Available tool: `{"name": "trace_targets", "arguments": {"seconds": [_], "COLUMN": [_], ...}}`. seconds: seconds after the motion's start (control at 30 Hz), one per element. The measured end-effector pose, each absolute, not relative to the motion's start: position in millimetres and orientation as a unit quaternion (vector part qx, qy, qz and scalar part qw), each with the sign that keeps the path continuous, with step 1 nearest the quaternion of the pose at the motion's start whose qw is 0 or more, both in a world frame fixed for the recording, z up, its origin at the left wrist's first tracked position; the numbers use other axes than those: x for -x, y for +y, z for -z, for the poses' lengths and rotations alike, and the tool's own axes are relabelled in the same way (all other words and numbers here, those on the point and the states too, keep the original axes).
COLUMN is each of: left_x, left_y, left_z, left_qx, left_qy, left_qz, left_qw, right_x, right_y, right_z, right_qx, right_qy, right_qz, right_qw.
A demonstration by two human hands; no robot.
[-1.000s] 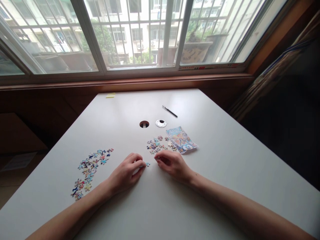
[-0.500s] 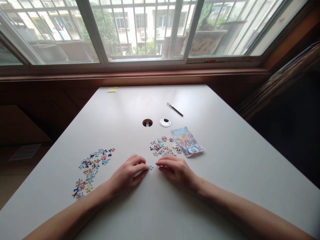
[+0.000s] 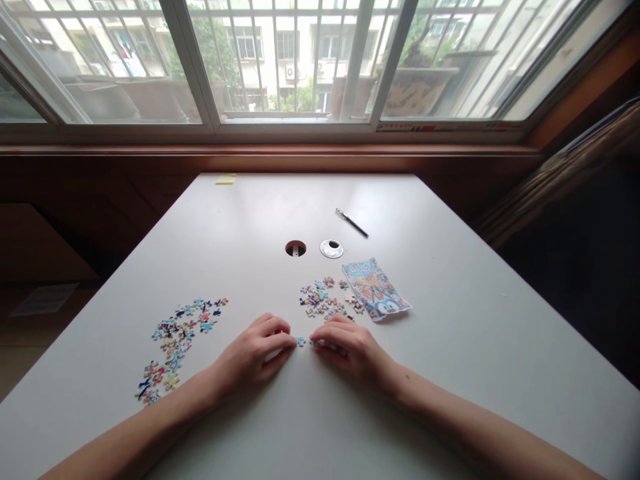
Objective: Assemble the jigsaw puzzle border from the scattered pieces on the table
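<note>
Between my two hands lies a light-blue jigsaw puzzle piece on the white table. The fingertips of my left hand pinch its left edge. My right hand is closed just to its right, fingertips together on another small puzzle piece, mostly hidden by the fingers. A small gap shows between the two pieces. Just beyond my right hand is a loose cluster of puzzle pieces. A larger heap of pieces spreads to the left of my left hand, partly beside the forearm.
A colourful picture sheet lies right of the near cluster. Farther back are a round cable hole, its silver cover, a black pen and a yellow sticky note. A barred window stands behind the table.
The view has shifted slightly. My right hand's fingertips have moved a little closer to the light-blue piece, and my left hand still pinches it.
</note>
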State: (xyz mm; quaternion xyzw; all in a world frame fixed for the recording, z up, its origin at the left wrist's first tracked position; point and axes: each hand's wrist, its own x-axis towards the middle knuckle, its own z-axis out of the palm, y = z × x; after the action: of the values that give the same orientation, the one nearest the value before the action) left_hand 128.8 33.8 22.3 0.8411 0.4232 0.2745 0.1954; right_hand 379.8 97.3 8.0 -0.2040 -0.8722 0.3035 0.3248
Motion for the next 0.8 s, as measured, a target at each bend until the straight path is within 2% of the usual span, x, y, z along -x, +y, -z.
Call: {"name": "trace_targets", "arguments": {"seconds": [0.63,0.8], "left_x": [-129.3,-129.0], "left_y": [33.3,32.3], "left_z": [-20.7,-20.3], "left_qx": [-0.859,-0.858], "left_qy": [0.402,0.402], "left_qz": [-0.267,-0.271], "left_qw": [0.174,0.170], "right_x": [-377.1,-377.4], "right_y": [91.4,92.5], "right_z": [-6.5,-6.1], "right_qx": [0.194,0.196], "right_qy": [-0.899,-0.893], "right_qz": [-0.264,-0.268], "right_qw": [0.291,0.305]}}
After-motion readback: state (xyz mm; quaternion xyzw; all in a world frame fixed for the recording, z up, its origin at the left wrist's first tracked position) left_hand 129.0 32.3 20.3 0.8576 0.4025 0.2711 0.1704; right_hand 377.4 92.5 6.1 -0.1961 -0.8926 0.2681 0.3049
